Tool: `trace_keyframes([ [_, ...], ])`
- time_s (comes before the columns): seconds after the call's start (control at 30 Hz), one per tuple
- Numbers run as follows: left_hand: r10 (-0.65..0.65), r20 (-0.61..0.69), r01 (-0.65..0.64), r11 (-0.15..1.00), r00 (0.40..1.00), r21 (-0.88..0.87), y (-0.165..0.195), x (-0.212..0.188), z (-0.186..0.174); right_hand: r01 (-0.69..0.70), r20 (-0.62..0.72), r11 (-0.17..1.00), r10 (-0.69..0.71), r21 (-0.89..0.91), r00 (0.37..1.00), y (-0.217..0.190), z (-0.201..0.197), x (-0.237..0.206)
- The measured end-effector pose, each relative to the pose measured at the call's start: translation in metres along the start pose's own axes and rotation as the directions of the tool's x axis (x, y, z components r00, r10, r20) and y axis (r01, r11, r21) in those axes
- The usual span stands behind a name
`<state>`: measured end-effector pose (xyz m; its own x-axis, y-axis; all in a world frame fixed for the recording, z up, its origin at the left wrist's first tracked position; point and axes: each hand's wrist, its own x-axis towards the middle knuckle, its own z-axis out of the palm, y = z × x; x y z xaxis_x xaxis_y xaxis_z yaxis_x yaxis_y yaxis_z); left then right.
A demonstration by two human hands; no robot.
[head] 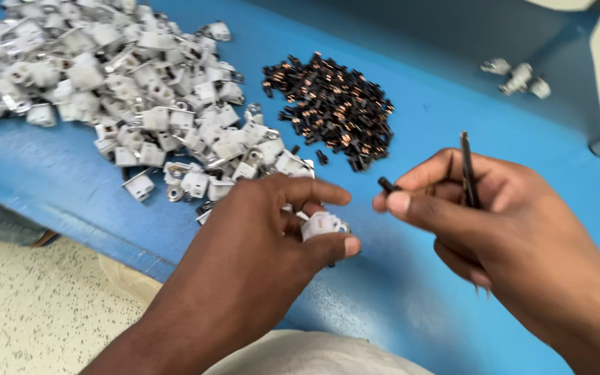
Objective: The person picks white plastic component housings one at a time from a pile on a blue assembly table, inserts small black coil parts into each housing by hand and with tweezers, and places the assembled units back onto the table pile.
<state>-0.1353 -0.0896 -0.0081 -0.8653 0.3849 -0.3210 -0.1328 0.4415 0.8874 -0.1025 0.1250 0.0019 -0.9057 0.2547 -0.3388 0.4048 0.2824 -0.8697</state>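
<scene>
Blue surface [411,125] slopes across the view, speckled floor showing below its near edge.

Left hand [272,229]: grip closed on a small white plastic piece [322,223], pinched between thumb below and fingers above. Piece sits at the fingertips, turned toward the other hand.

Right hand [494,215]: grip closed on two items. A tiny black part [386,185] is pinched between thumb and forefinger tip, protruding toward the left. A thin dark tool [468,170] is tucked further back in the same hand, shaft roughly upright, tip pointing away from the person.

Key relation: black part lies just up and to the right of the white plastic piece, near but not touching; a narrow gap of blue separates them. Long axis of the black part runs roughly level, its free end aimed left, just above the white piece. Both hands are about equally close to the gap; the right hand carries the smaller item.

Beyond the left grip: large pile of white pieces [105,76], some with metal tabs, its near edge just behind the left fingers. Beyond the gap between both grips: heap of black parts [331,104] with copper glints. Far right of the right grip, well apart: three loose white pieces [519,76].

Whether the white piece already holds an insert cannot be told; the fingers cover it.
</scene>
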Motion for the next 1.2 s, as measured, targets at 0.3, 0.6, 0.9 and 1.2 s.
trace_keyframes([
  [0.3,0.275,0.037,-0.277,0.950,0.961,0.142,0.013,0.010,0.016,0.048,-0.145,0.887,-0.128,-0.460,0.981,0.003,-0.005,-0.045],
  [0.6,0.123,0.086,-0.135,0.980,0.989,0.146,0.024,0.009,0.017,0.162,-0.133,0.878,-0.246,-0.450,0.960,0.022,-0.004,-0.043],
  [0.9,-0.135,0.149,0.120,0.987,0.980,0.104,0.031,0.008,0.021,-0.073,0.002,0.992,0.073,0.104,0.997,0.038,-0.033,-0.034],
  [1.2,0.240,0.165,-0.240,0.971,0.957,-0.025,0.029,0.009,0.027,0.521,-0.350,0.843,-0.451,0.134,0.821,0.001,-0.012,-0.037],
])
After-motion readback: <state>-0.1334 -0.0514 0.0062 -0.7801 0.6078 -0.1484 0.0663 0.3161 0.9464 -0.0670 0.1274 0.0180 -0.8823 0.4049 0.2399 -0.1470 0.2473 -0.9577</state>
